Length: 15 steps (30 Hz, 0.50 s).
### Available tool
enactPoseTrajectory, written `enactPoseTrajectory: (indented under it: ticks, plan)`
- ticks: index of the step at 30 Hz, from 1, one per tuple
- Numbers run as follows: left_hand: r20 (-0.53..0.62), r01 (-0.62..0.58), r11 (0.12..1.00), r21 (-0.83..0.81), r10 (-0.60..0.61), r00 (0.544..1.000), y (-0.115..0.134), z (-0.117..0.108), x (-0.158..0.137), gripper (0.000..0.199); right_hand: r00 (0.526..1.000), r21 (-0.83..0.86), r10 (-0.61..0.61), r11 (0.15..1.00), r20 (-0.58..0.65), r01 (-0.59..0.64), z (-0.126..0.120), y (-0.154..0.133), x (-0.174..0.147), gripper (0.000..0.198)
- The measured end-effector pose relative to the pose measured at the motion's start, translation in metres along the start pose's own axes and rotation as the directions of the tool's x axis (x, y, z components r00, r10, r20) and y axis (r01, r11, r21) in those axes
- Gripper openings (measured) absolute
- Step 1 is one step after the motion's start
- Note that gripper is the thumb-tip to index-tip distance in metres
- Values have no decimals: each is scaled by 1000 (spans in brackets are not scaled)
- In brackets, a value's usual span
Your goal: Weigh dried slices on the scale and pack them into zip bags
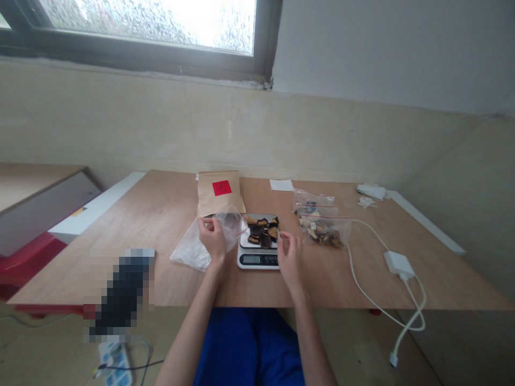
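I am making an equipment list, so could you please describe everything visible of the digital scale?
The digital scale is low, white and plastic-looking, and lies flat on the table. Its pale platform bears brown slices. On its front, a black panel has a display with digits too blurred to read. The clear bag overlaps its far left corner in view; the right hand's grip hides part of its right side. Contact with either is unclear.

Daylight glares white through the window [225,24]; the wall [382,53] beside it is dim, the display [252,259] soft, the lower left pixelated.
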<state>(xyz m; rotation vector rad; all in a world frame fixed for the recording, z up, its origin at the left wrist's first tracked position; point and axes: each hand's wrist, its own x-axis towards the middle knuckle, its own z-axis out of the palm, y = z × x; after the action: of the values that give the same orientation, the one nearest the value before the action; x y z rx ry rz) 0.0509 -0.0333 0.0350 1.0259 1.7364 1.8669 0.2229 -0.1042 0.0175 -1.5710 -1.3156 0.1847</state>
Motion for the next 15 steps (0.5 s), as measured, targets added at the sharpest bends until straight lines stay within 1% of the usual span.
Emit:
enactPoseTrajectory:
  ticks: [3,7,11,13,15]
  plan:
    - [-39,12,999,-40,-14,999,-9,5,-2,14,999,-114,-36,993,-10,35,8,-2,-3,27]
    - [-75,41,996,-78,-47,996,-15,2,-4,14,999,-260,-39,965,-6,36,16,-12,-3,33]
    - [-129,25,998,-59,-33,991,-18,-3,-5,13,999,-411,25,912,44,-5,21,-24,-1,36]
    - [-125,24,997,-77,-34,992,-20,-4,-5,15,996,-455,61,890,68,-23,21,-28,0,34]
    - [-112,32,991,-129,-47,993,-20,-5,-6,17,993,-473,89,880,78,-42,21,-29,1,30]
